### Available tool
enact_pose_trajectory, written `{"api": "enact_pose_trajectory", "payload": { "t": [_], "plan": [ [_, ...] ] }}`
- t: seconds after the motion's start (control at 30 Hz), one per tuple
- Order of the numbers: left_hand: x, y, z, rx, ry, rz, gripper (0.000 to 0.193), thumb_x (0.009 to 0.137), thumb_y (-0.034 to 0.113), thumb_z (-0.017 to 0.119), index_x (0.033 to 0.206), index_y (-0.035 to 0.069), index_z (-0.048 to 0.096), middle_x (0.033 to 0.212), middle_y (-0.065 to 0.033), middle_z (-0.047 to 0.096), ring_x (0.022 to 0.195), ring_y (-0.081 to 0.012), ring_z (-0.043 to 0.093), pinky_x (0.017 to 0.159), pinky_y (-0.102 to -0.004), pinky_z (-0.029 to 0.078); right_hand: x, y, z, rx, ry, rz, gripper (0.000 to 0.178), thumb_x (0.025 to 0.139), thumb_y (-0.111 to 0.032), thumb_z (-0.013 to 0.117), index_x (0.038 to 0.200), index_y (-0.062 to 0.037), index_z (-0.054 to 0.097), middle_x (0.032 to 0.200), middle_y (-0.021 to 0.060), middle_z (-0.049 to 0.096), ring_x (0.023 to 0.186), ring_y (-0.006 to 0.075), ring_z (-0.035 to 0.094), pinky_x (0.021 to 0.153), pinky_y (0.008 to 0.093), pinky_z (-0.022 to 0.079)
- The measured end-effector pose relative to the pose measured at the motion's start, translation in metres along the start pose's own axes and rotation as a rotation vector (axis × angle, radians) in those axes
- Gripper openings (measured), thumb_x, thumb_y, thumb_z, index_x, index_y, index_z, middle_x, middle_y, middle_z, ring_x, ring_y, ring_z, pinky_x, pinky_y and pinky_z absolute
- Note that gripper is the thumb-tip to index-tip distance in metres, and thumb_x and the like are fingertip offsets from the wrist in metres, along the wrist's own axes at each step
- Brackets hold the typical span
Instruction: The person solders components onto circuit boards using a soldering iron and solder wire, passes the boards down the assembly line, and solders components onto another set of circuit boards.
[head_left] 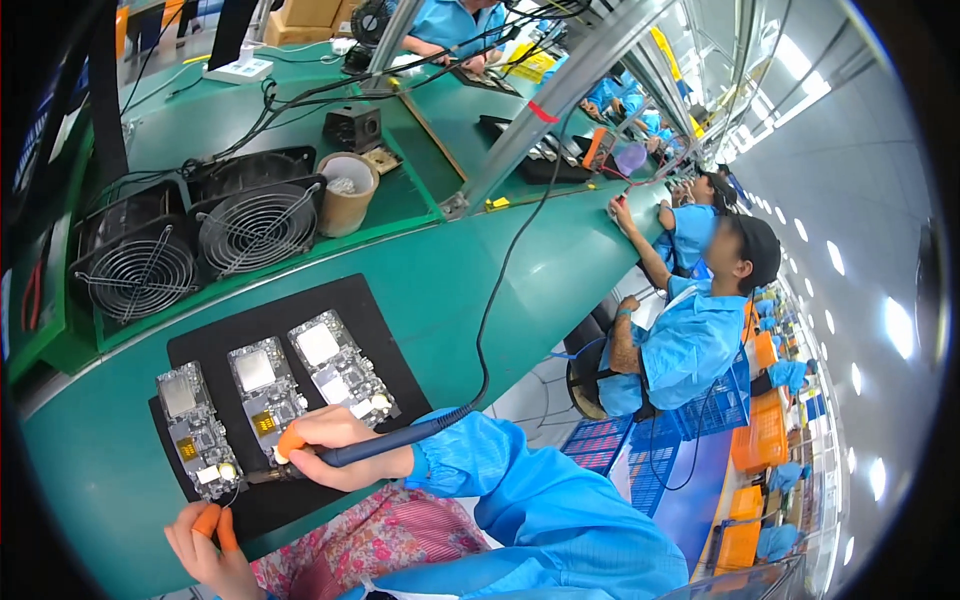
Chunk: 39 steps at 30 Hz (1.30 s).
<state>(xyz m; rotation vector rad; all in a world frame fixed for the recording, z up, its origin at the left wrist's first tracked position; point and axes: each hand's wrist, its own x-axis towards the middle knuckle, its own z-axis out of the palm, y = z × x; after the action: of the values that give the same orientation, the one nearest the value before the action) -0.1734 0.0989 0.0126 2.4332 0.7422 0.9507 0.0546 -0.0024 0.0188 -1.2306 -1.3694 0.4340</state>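
Observation:
My right hand [335, 447], with an orange finger cot, grips a dark blue soldering iron [385, 440] whose cable runs up and away. Its tip is hidden by my fingers, near the lower end of the middle circuit board [268, 385]. At lower left, my left hand [212, 550] pinches a thin wire [236, 496] between fingers in orange cots. The wire reaches the lower end of the left circuit board [197, 430], by a round whitish part. A third circuit board [338, 365] lies to the right. All three rest on a black mat [375, 320].
Two fans with wire guards [258, 228] and a brown cup [348, 195] stand in a green-edged section beyond the mat. A metal post [560, 95] rises from the green bench [450, 280]. Seated co-workers [690, 335] in blue are at right, near blue crates [715, 395].

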Motion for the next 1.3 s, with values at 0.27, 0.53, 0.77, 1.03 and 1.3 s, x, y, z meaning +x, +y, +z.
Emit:
{"api": "enact_pose_trajectory", "payload": {
  "t": [0.27, 0.53, 0.77, 1.03, 1.3],
  "plan": [
    [0.006, 0.031, 0.029, -0.205, 0.147, -0.371, 0.018, 0.073, -0.011, 0.059, 0.088, -0.004, 0.051, 0.1, -0.0129, 0.049, 0.083, -0.0232, 0.05, 0.071, -0.03, 0.041, -0.009, 0.0, -0.047, -0.022, 0.05, 0.173, 0.007, 0.083, -0.007, 0.053, 0.08, -0.0009, 0.055, 0.062, 0.0086, 0.053, 0.051, 0.0178, 0.053, 0.046, 0.0286, 0.037],
    [0.017, 0.045, 0.028, -0.06, -0.018, -0.044, 0.019, 0.069, -0.01, 0.064, 0.083, -0.002, 0.053, 0.093, -0.013, 0.05, 0.085, -0.0269, 0.052, 0.075, -0.0316, 0.043, -0.013, 0.0, -0.066, -0.017, 0.091, 0.17, 0.008, 0.083, -0.008, 0.053, 0.079, -0.0017, 0.057, 0.061, 0.0072, 0.053, 0.049, 0.0159, 0.051, 0.045, 0.0272, 0.036],
    [0.026, 0.053, 0.048, -0.12, -0.006, -0.061, 0.024, 0.062, -0.008, 0.072, 0.08, -0.001, 0.057, 0.089, -0.014, 0.055, 0.079, -0.0287, 0.056, 0.069, -0.0332, 0.047, -0.024, 0.021, -0.077, -0.136, 0.109, 0.181, 0.01, 0.083, -0.009, 0.053, 0.076, -0.0032, 0.057, 0.058, 0.0083, 0.053, 0.048, 0.022, 0.053, 0.046, 0.0317, 0.04],
    [0.017, 0.053, 0.055, -0.147, -0.062, -0.002, 0.025, 0.059, -0.005, 0.076, 0.076, -0.002, 0.058, 0.087, -0.0125, 0.057, 0.074, -0.0252, 0.058, 0.062, -0.0301, 0.048, -0.043, 0.025, -0.091, 0.01, 0.288, 0.266, 0.018, 0.078, -0.012, 0.051, 0.077, 0.0035, 0.061, 0.066, 0.0099, 0.06, 0.055, 0.0164, 0.055, 0.051, 0.0264, 0.041],
    [0.01, 0.051, 0.057, -0.095, -0.098, 0.029, 0.026, 0.056, -0.003, 0.076, 0.076, -0.001, 0.059, 0.085, -0.0099, 0.058, 0.07, -0.0231, 0.057, 0.056, -0.0301, 0.044, -0.034, 0.025, -0.09, -0.056, 0.004, 0.058, 0.018, 0.073, -0.01, 0.052, 0.074, 0.0066, 0.059, 0.055, 0.0115, 0.05, 0.042, 0.0192, 0.045, 0.04, 0.0292, 0.034]
  ]
}}
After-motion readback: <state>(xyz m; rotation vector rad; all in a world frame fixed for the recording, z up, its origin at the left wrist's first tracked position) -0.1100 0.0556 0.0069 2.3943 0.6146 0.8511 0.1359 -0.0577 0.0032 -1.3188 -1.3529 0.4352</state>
